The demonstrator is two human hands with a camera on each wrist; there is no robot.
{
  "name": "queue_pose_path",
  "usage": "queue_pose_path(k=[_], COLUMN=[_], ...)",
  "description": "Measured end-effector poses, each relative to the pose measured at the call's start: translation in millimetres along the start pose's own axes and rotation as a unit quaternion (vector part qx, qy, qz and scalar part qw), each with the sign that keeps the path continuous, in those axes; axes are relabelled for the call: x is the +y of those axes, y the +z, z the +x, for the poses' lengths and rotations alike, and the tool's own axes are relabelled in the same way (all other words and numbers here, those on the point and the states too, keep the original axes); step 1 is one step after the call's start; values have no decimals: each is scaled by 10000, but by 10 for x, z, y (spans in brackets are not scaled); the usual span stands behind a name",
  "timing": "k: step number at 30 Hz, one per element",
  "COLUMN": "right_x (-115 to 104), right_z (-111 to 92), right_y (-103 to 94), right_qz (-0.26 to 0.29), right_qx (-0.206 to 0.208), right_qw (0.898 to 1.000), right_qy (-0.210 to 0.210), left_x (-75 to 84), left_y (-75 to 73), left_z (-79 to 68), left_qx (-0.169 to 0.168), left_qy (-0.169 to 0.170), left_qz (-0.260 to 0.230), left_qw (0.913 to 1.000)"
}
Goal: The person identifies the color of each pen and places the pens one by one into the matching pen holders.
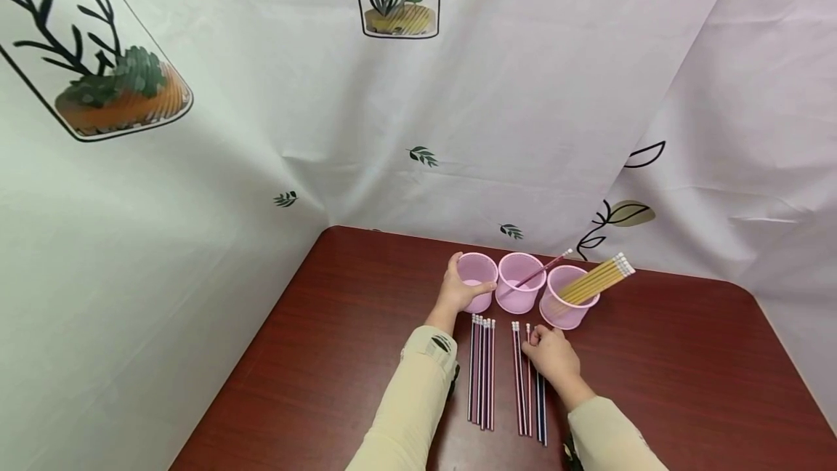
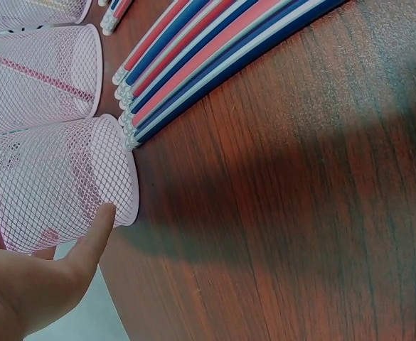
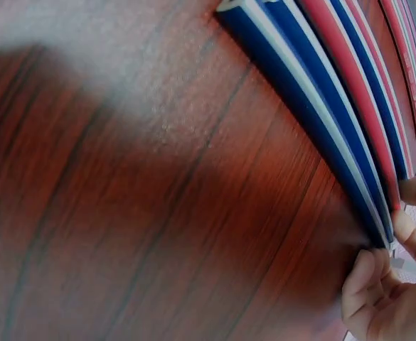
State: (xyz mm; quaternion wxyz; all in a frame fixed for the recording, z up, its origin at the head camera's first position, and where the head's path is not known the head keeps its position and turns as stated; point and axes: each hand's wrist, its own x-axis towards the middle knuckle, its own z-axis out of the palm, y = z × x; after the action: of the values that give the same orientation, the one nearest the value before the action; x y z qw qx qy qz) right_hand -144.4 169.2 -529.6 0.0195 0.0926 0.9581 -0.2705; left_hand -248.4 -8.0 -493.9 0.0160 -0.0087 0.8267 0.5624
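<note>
Three pink mesh cups stand in a row. My left hand [image 1: 461, 291] grips the leftmost cup [image 2: 58, 177], with the thumb along its near side. Beside it, the middle cup [image 1: 519, 302] holds one reddish pencil [image 1: 546, 270]. Several yellow pencils [image 1: 593, 280] lean in the right cup [image 1: 564, 317]. My right hand [image 1: 556, 358] is down at the eraser ends of the right-hand pencils. Its thumb and forefinger pinch a red-and-white striped pencil [image 3: 339, 42]; two blue-and-white striped pencils [image 3: 311, 106] lie next to it, their ends among the other fingers.
A row of several striped pencils [image 1: 482, 376] lies on the table before the left cup. More striped pencils [image 1: 519, 391] lie left of the right hand. The dark red-brown table [image 1: 686, 362] meets a hanging printed cloth [image 1: 523, 129] at the back and left.
</note>
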Motion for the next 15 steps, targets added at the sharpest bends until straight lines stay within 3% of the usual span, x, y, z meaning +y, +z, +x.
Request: queue_pose_path(k=[15], right_x=[-53], right_z=[38], right_y=[-38], right_qz=[527], right_qx=[102], right_qw=[9974], right_qy=[473], left_x=[28], left_y=[-21], left_z=[-37], left_qx=[17], left_qy=[86], left_qz=[-62], left_qw=[9999])
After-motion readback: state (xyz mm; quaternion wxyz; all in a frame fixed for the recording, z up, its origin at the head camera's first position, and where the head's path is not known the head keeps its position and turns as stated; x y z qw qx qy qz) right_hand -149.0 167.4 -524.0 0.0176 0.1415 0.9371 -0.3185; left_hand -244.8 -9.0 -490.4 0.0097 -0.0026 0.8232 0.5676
